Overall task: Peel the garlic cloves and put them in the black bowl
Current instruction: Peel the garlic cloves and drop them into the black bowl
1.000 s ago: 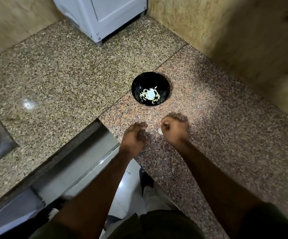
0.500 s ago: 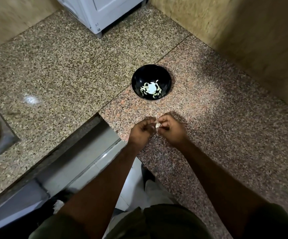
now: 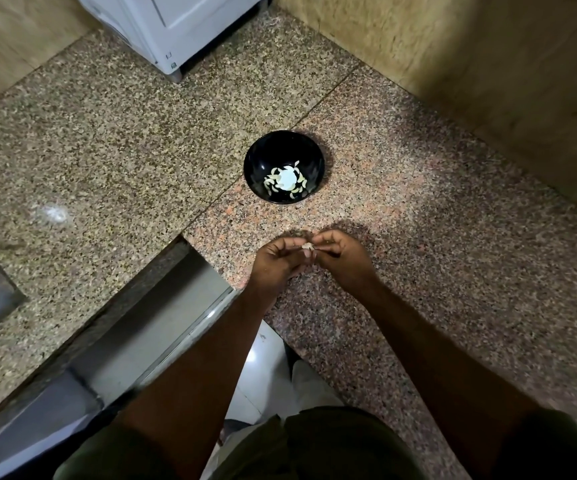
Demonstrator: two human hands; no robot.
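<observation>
While both hands met over near counter [image 3: 436, 271], left hand [image 3: 275, 259] and right hand [image 3: 340, 254] pinched one garlic clove [image 3: 307, 246] between fingertips; skin apparently partly on, peeling judged unfinished. Beyond: black bowl [image 3: 256, 157] on counter, several peeled cloves [image 3: 270, 180] inside. Unpeeled stock not visible.

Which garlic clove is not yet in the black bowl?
The garlic clove pinched between the left hand and the right hand, above the counter. The other cloves lie inside the black bowl, farther from the person.
</observation>
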